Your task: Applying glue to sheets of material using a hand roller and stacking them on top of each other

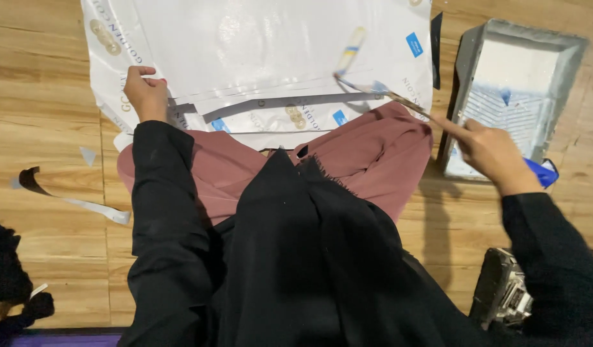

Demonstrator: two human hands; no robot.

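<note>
A stack of glossy white sheets (264, 58) is spread on the wooden floor (46, 115) ahead of the knees. Its near left edge is pinned under the curled left hand (145, 93). A thin stick (380, 90) is pinched in the closed right hand (492, 154); its long axis runs up-left over the sheets' right part, left of the paint tray (566, 71).

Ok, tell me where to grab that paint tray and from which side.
Grip the paint tray by its raised far rim at the deep end, coming from the right side. The right hand and its brush sit over the near left edge, and the white paint pools inside.
</note>
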